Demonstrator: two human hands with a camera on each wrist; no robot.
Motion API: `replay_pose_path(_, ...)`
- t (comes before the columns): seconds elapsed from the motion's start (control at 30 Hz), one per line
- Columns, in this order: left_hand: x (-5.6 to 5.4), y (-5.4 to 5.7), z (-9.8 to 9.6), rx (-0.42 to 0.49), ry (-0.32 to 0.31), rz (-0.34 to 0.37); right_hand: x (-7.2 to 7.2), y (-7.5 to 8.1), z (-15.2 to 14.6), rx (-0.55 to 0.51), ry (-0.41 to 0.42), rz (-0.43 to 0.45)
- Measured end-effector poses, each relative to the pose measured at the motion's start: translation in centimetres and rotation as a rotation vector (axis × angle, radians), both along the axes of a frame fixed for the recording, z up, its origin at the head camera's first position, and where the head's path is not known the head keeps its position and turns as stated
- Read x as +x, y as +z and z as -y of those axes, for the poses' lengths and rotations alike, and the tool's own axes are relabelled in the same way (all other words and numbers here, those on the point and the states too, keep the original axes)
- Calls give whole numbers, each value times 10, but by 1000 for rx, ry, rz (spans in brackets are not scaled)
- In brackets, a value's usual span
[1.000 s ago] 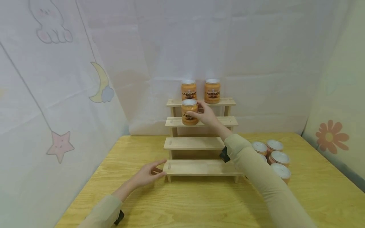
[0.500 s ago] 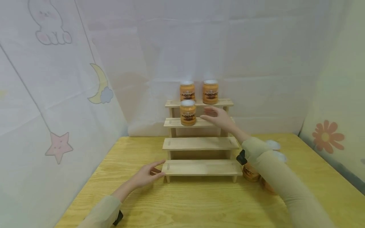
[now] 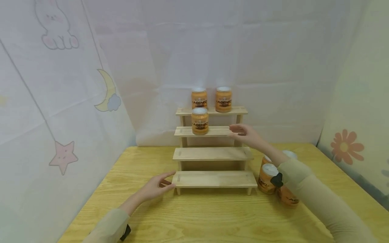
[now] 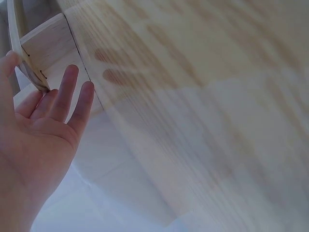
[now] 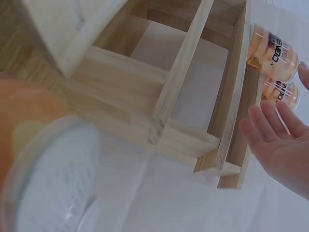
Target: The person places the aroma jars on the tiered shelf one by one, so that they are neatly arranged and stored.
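In the head view, a stepped wooden stand (image 3: pixel 212 153) has two orange jars with white lids on its top shelf, a left jar (image 3: pixel 199 98) and a right jar (image 3: pixel 223 100). A third jar (image 3: pixel 200 121) stands upright at the left of the shelf below. My right hand (image 3: pixel 247 135) holds nothing, over that shelf's right end, apart from the jar; its fingers look relaxed in the right wrist view. My left hand (image 3: pixel 156 185) pinches the left end of the lowest shelf (image 3: pixel 214 179) between thumb and fingers, its last two fingers extended in the left wrist view.
Several more orange jars (image 3: pixel 267 179) stand on the wood-grain table (image 3: pixel 209 216) right of the stand, partly hidden by my right sleeve (image 3: pixel 322 199). One looms close in the right wrist view. A pale printed cloth (image 3: pixel 273 60) hangs behind.
My right hand has let go of the jar on the second shelf from the top and drawn away right and slightly down. My left hand stays at the lowest shelf's end.
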State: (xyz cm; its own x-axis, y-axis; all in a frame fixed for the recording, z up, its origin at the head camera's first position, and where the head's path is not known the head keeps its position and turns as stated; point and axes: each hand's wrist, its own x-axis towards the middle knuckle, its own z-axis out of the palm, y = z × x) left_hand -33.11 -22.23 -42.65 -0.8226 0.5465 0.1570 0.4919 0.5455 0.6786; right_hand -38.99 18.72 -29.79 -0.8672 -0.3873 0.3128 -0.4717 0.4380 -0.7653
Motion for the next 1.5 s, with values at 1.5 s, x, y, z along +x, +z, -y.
replay_pose_path(1.5,1,3,1,-33,19,19,121,-49,-135,248,-53,-6)
